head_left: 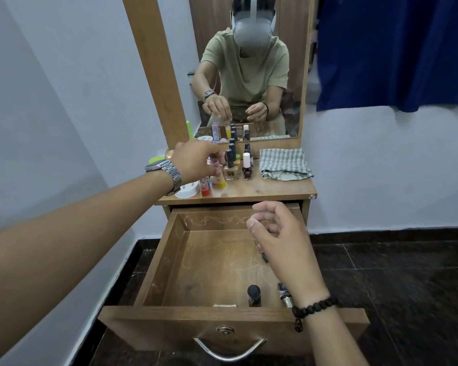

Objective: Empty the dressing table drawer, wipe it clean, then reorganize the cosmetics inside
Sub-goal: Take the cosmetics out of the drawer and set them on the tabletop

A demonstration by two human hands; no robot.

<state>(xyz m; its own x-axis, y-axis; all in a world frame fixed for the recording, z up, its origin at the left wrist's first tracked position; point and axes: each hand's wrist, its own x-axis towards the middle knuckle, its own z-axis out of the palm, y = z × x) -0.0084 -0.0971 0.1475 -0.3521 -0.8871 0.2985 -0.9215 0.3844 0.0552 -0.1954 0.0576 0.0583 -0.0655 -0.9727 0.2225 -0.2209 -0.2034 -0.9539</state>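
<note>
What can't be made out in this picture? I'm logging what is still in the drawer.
- Head view: the right hand covers part of the drawer floor, hiding most of a thin dark stick.
- The right wrist cuts off the silver tube.
- The small flat piece at the front wall is too small to identify.
- The left hand hides the top of the yellow vial, so its grip is unclear.
</note>
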